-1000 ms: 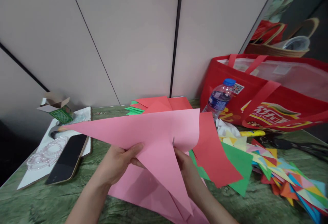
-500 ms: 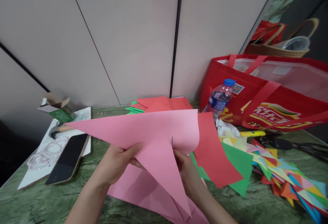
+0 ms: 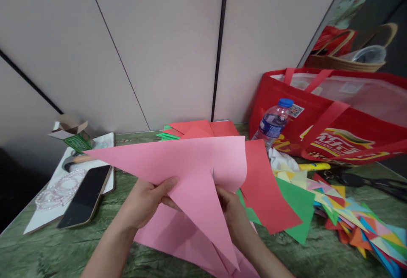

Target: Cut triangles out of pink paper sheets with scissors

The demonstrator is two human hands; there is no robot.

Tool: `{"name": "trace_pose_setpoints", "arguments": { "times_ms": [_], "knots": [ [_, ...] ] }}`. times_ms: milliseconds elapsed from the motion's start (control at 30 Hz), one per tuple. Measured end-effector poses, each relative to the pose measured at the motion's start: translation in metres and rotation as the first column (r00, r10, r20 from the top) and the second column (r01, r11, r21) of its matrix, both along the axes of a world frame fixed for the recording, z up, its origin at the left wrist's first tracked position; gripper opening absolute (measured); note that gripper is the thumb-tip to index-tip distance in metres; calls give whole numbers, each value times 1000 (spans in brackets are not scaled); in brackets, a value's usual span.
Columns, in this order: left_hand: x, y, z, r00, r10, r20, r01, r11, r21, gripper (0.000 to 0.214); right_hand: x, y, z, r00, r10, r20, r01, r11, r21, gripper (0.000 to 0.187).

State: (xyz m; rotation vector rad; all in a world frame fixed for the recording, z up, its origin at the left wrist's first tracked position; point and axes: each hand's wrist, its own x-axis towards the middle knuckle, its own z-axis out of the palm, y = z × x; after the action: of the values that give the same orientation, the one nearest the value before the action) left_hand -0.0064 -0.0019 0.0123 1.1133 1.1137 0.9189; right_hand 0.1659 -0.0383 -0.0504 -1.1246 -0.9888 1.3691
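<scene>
Between my two hands is a large sheet of pink paper (image 3: 190, 163), raised above the table and partly folded, with a long point to the left and a strip hanging down toward me. My left hand (image 3: 152, 199) pinches its lower left edge, thumb on top. My right hand (image 3: 230, 210) grips it from the right, beside a short slit; its fingertips are hidden behind the paper. More pink paper (image 3: 168, 231) lies underneath on the table. Red paper (image 3: 267, 189) and green paper (image 3: 299, 210) lie just right of my right hand.
On the left, a phone (image 3: 84, 197), a beaded string (image 3: 60, 189) and a small green box (image 3: 76, 136) sit on or by a white board. To the right are a water bottle (image 3: 273, 121), a red bag (image 3: 333, 116), sunglasses (image 3: 352, 180) and folded colourful paper pieces (image 3: 359, 223).
Almost nothing differs. The whole view has shifted very slightly, while both hands keep the same grip on the pink paper.
</scene>
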Motion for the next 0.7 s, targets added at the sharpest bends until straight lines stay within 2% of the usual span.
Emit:
{"name": "trace_pose_setpoints", "arguments": {
  "times_ms": [133,367,500,700],
  "knots": [
    [0,0,0,1000,2,10,-2,1000,-8,21,0,1,-4,998,-45,32,45,999,5,12],
    [2,-1,3,1000,7,19,-6,1000,-27,21,0,0,-1,994,-40,100,37,999,29,12],
    [1,-1,2,1000,-1,23,1,1000,-29,19,0,-1,1,995,-53,89,50,998,34,6],
    [0,1,1,1000,-15,17,15,1000,-24,19,-1,-1,-2,995,-48,85,46,998,33,7]
  ]
}}
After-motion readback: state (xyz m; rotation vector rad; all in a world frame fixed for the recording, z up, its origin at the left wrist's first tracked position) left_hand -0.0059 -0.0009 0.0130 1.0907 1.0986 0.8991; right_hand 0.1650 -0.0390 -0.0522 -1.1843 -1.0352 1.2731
